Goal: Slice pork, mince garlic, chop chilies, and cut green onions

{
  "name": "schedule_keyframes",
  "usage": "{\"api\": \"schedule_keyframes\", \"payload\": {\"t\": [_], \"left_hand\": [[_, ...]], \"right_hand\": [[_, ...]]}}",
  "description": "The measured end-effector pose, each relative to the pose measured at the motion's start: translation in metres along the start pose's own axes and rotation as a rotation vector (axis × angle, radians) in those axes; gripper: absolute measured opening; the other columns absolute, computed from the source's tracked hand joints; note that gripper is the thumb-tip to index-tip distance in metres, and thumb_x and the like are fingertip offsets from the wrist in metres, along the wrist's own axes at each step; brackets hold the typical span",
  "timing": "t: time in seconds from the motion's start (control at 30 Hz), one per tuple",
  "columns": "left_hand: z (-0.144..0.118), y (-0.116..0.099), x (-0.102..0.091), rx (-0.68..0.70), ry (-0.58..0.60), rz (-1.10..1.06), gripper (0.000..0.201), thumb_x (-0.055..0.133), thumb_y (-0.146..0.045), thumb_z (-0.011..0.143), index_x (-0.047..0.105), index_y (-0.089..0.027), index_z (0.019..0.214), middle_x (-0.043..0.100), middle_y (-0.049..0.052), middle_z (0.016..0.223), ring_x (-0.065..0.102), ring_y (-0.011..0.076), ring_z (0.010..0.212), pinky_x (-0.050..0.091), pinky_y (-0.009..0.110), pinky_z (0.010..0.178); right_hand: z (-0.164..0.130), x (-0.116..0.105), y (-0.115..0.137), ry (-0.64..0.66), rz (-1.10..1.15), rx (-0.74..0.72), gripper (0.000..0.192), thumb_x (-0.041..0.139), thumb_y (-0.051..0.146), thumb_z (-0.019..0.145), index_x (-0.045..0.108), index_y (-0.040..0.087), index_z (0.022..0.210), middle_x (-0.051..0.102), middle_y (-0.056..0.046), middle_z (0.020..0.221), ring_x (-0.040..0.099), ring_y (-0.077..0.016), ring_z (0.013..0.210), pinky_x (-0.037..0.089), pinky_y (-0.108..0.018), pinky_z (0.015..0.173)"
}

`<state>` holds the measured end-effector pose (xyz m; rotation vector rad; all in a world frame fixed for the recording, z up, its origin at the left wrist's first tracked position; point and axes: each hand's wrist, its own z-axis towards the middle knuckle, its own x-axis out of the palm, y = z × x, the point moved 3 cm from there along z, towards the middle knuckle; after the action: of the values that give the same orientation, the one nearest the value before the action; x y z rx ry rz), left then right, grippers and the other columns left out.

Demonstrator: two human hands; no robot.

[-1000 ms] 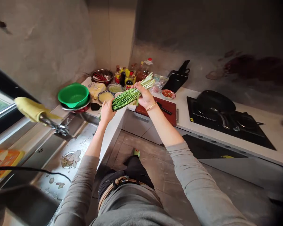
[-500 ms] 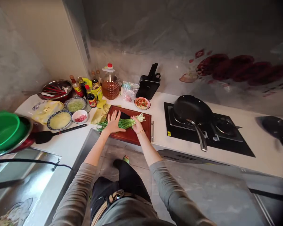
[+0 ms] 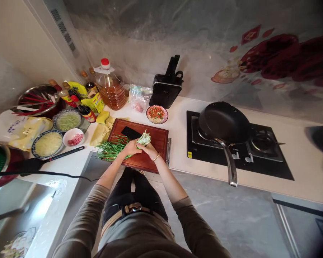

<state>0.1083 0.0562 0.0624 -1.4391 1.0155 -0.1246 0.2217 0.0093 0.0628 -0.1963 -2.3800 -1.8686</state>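
A bunch of long green chives point(image 3: 111, 147) lies across the left side of a brown wooden cutting board point(image 3: 160, 141), its leafy ends hanging past the board's edge. My left hand point(image 3: 131, 147) is closed around the middle of the bunch. Beside it, my right hand point(image 3: 149, 150) grips the chives near their pale stem ends, which stick up above the fingers. Both hands touch each other over the board. Behind them a flat black object, which looks like a knife blade point(image 3: 130, 133), rests on the board; its handle is hidden or cannot be made out.
A plate of chopped red chilli and garlic point(image 3: 157, 114) and a knife block point(image 3: 165, 94) stand behind the board. To the right, a black pan point(image 3: 223, 122) sits on the hob point(image 3: 193, 143). Bowls, sauce bottles, an oil jug point(image 3: 111, 93) and a spatula point(image 3: 64, 154) crowd the left.
My left hand was spread flat over the chives and has closed around them. Both hands came together, and the stem ends now point more upward. My view has shifted.
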Motion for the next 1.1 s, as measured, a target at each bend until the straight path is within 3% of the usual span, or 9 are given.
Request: {"api": "schedule_keyframes", "payload": {"t": [0.13, 0.23, 0.4, 0.6, 0.73, 0.8, 0.87, 0.97, 1.1], "left_hand": [[0.009, -0.001, -0.012, 0.072, 0.060, -0.086, 0.035, 0.065, -0.018, 0.057, 0.061, -0.011, 0.090, 0.066, 0.002, 0.080, 0.059, 0.0165, 0.074, 0.047, 0.026, 0.070], [0.013, -0.001, -0.039, 0.045, -0.050, -0.173, 0.029, 0.062, -0.018, 0.057, 0.061, -0.011, 0.085, 0.064, 0.001, 0.076, 0.058, 0.0147, 0.070, 0.047, 0.026, 0.069], [0.005, -0.006, -0.108, 0.081, -0.290, -0.360, 0.025, 0.067, -0.027, 0.058, 0.060, -0.015, 0.078, 0.065, 0.001, 0.075, 0.061, 0.0158, 0.072, 0.049, 0.031, 0.075], [-0.014, -0.001, -0.193, 0.149, -0.610, -0.479, 0.025, 0.065, -0.030, 0.060, 0.056, -0.018, 0.079, 0.062, -0.002, 0.070, 0.062, 0.0143, 0.067, 0.052, 0.031, 0.073], [-0.023, -0.017, -0.221, 0.169, -0.601, -0.224, 0.023, 0.069, -0.030, 0.058, 0.057, -0.017, 0.074, 0.062, 0.000, 0.068, 0.064, 0.0175, 0.067, 0.053, 0.032, 0.070], [-0.021, -0.031, -0.214, 0.151, -0.557, 0.023, 0.024, 0.069, -0.029, 0.058, 0.059, -0.016, 0.076, 0.064, 0.001, 0.070, 0.064, 0.0195, 0.068, 0.053, 0.032, 0.068], [-0.012, -0.042, -0.188, 0.118, -0.457, 0.280, 0.030, 0.068, -0.028, 0.059, 0.061, -0.015, 0.086, 0.065, 0.003, 0.073, 0.064, 0.0217, 0.069, 0.052, 0.033, 0.068], [0.010, -0.040, -0.122, 0.041, -0.172, 0.614, 0.041, 0.065, -0.027, 0.063, 0.059, -0.013, 0.101, 0.067, 0.009, 0.078, 0.066, 0.0268, 0.073, 0.052, 0.036, 0.070], [0.033, -0.016, -0.025, -0.097, 0.143, 0.785, 0.043, 0.062, -0.029, 0.070, 0.054, -0.015, 0.110, 0.068, 0.014, 0.093, 0.066, 0.0286, 0.088, 0.051, 0.036, 0.077]], "right_hand": [[-0.011, -0.018, -0.003, 0.132, 0.030, -0.019, 0.051, 0.073, 0.028, 0.064, 0.056, 0.022, 0.112, 0.062, -0.004, 0.110, 0.058, -0.0158, 0.101, 0.045, -0.035, 0.094], [-0.011, -0.035, -0.020, -0.062, -0.219, 0.056, 0.055, 0.066, 0.017, 0.067, 0.052, 0.022, 0.120, 0.058, -0.008, 0.119, 0.057, -0.0162, 0.103, 0.045, -0.038, 0.093], [-0.009, -0.036, -0.037, -0.331, -1.005, 0.189, 0.033, 0.053, 0.017, 0.079, 0.058, 0.018, 0.112, 0.060, -0.011, 0.118, 0.050, -0.0248, 0.112, 0.038, -0.046, 0.096], [0.003, -0.013, -0.033, -0.228, -1.401, 0.271, 0.037, 0.052, 0.015, 0.077, 0.055, 0.016, 0.114, 0.059, -0.015, 0.114, 0.051, -0.0278, 0.109, 0.041, -0.041, 0.087], [0.008, -0.016, -0.028, -0.139, -1.383, 0.334, 0.041, 0.055, 0.021, 0.075, 0.052, 0.015, 0.115, 0.061, -0.015, 0.111, 0.061, -0.0258, 0.094, 0.045, -0.034, 0.075], [0.002, -0.024, -0.025, -0.160, -1.334, 0.304, 0.038, 0.054, 0.025, 0.077, 0.052, 0.016, 0.115, 0.063, -0.013, 0.108, 0.064, -0.0241, 0.089, 0.045, -0.032, 0.071], [-0.010, -0.036, -0.022, -0.194, -1.257, 0.250, 0.033, 0.052, 0.027, 0.079, 0.054, 0.017, 0.111, 0.066, -0.011, 0.101, 0.064, -0.0227, 0.087, 0.045, -0.030, 0.071], [-0.036, -0.062, -0.019, -0.307, -1.099, 0.214, 0.027, 0.047, 0.036, 0.084, 0.057, 0.017, 0.099, 0.068, -0.009, 0.087, 0.065, -0.0213, 0.081, 0.045, -0.028, 0.070], [-0.069, -0.099, -0.019, -0.452, -0.866, 0.200, 0.047, 0.029, 0.056, 0.088, 0.058, 0.019, 0.083, 0.066, -0.006, 0.070, 0.065, -0.0201, 0.070, 0.046, -0.028, 0.065]]}}
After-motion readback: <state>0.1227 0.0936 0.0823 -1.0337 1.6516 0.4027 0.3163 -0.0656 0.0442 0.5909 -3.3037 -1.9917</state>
